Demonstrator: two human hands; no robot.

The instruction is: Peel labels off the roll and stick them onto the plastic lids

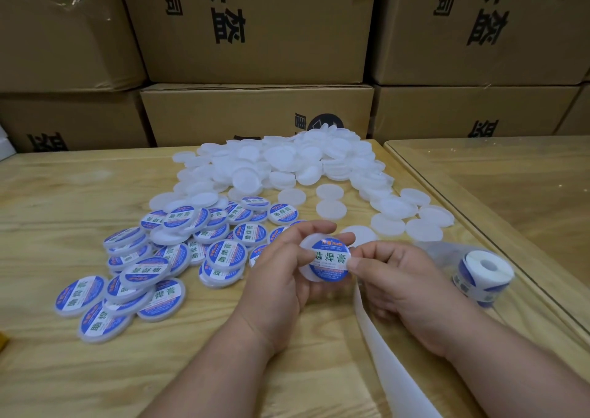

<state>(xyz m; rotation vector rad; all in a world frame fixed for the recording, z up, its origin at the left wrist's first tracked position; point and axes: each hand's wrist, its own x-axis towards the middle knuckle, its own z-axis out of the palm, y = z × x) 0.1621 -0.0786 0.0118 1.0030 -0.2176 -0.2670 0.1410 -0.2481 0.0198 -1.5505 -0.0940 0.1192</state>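
Lid (325, 259) in your 2 hands is a round, translucent white plastic disc wearing a blue-rimmed label with a white band of green characters. Your left hand (281, 277) curls around its left edge and underside, thumb on its face; your right hand (392, 277) pinches its right edge between thumb and forefinger. A smooth white backing strip (380, 354) runs from under the hands toward you. The label roll (483, 274) lies just right of your right hand on the pale wood-grain table (48, 194). Left sits a heap of labelled lids (153, 258); farther back, a mound of plain lids (287, 165), then stacked cardboard boxes (255, 28).
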